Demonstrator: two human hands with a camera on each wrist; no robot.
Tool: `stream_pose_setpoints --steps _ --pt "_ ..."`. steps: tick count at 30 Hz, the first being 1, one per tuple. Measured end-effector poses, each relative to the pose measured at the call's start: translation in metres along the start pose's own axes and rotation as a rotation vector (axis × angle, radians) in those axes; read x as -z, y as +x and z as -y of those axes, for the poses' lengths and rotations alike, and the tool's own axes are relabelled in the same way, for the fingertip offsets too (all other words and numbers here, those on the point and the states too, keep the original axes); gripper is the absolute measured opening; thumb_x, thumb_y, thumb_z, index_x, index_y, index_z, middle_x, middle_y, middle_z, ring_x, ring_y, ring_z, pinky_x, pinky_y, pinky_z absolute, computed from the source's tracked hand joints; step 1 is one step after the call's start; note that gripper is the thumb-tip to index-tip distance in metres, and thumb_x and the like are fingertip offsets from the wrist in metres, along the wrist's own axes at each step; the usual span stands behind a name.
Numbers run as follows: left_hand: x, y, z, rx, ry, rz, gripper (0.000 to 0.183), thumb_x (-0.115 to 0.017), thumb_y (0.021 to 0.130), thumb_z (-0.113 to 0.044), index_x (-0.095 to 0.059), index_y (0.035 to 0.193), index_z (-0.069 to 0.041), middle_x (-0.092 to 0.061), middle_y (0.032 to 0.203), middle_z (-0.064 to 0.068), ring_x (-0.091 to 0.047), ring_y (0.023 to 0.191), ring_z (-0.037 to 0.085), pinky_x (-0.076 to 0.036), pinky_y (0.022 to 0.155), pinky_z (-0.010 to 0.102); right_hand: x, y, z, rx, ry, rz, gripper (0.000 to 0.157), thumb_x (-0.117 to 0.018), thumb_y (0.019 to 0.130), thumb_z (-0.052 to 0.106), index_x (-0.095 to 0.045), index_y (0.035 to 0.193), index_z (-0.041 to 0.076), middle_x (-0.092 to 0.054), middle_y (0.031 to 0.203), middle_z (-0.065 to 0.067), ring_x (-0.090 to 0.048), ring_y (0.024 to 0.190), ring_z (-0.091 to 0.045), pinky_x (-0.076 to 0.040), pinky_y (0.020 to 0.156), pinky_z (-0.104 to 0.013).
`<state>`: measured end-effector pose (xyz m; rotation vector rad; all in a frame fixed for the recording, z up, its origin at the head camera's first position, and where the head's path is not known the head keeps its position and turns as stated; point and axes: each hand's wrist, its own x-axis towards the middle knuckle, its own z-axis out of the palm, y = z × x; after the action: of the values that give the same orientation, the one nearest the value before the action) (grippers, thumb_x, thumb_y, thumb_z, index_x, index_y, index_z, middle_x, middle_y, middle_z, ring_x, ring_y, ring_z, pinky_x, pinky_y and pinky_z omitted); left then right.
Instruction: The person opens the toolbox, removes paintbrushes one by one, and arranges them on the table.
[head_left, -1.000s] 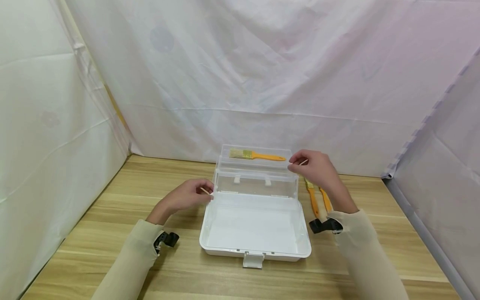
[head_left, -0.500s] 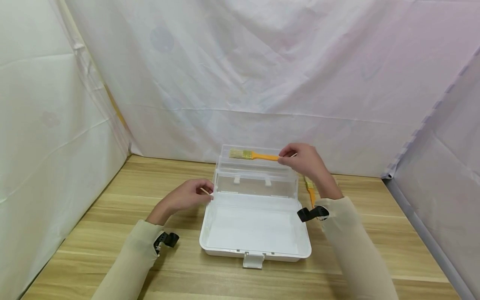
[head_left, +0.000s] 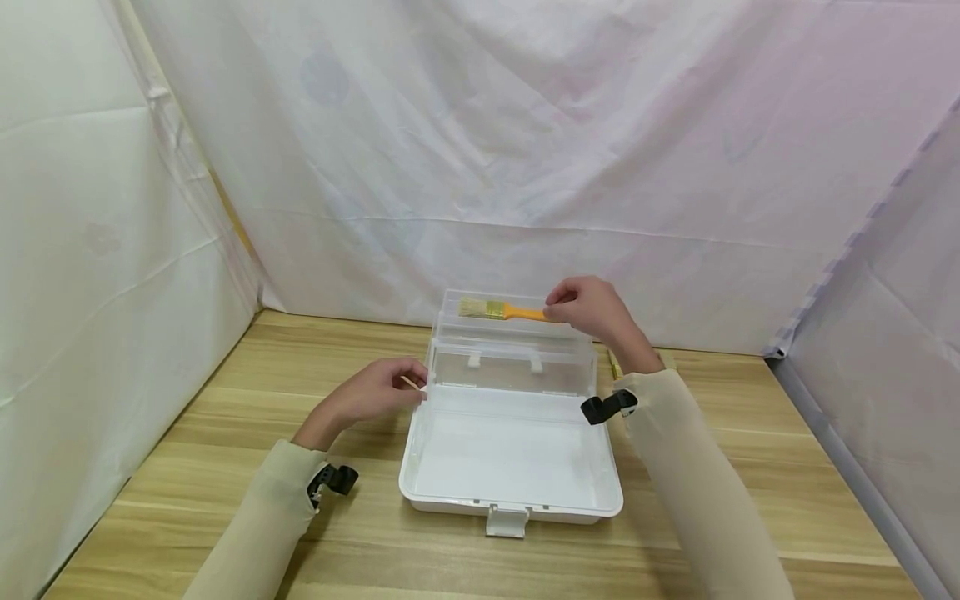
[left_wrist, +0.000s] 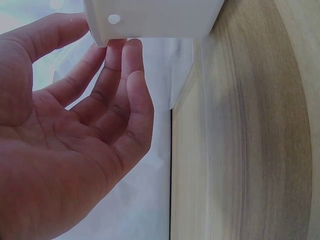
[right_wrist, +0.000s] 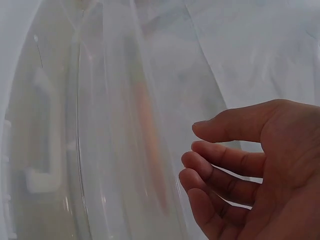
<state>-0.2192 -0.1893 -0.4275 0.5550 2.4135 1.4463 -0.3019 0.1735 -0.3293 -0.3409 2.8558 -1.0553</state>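
Observation:
A white plastic box point(head_left: 513, 454) stands on the table with its clear lid point(head_left: 517, 371) raised at the back. My left hand point(head_left: 375, 390) holds the box's back left corner, thumb on one side and fingertips curled against the other; the left wrist view shows this closely. A paintbrush point(head_left: 487, 309) with an orange handle lies level across the lid's upper part. In the right wrist view the brush point(right_wrist: 149, 135) is blurred behind translucent plastic. My right hand point(head_left: 588, 307) is over the handle's end in the head view. Its loosely curled fingers point(right_wrist: 225, 187) hold nothing.
Right of the lid, another brush point(head_left: 614, 365) shows partly beside my right arm, which hides more of that spot. An open latch point(head_left: 507, 521) sticks out at the box's front. White cloth point(head_left: 450, 167) hangs behind the wooden table point(head_left: 360, 542).
My right hand has moved left and slightly up, from beside the brush handle to over its end, covering part of it. The left hand, box and brush have kept their places.

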Motion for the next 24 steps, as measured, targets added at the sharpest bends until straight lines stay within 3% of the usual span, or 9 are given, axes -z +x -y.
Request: stream_pose_setpoints --steps 12,24 --pt "0.0 0.0 0.001 0.009 0.002 -0.002 0.02 -0.073 0.102 -0.012 -0.072 0.121 -0.004 -0.072 0.115 0.008 -0.068 0.109 0.026 -0.057 0.091 0.04 -0.001 0.018 0.003 -0.027 -0.03 0.028 0.021 -0.075 0.104 0.021 -0.076 0.118 0.005 -0.072 0.117 -0.014 -0.066 0.104 -0.033 -0.055 0.094 -0.049" --pt "0.0 0.0 0.0 0.002 -0.003 0.002 0.021 -0.073 0.102 -0.012 -0.072 0.121 -0.003 -0.072 0.114 0.008 -0.068 0.108 0.026 -0.057 0.091 0.041 -0.007 0.029 0.008 0.088 -0.056 0.111 0.028 -0.07 0.107 0.016 -0.075 0.13 0.0 -0.075 0.126 -0.016 -0.067 0.117 -0.035 -0.055 0.102 -0.052"
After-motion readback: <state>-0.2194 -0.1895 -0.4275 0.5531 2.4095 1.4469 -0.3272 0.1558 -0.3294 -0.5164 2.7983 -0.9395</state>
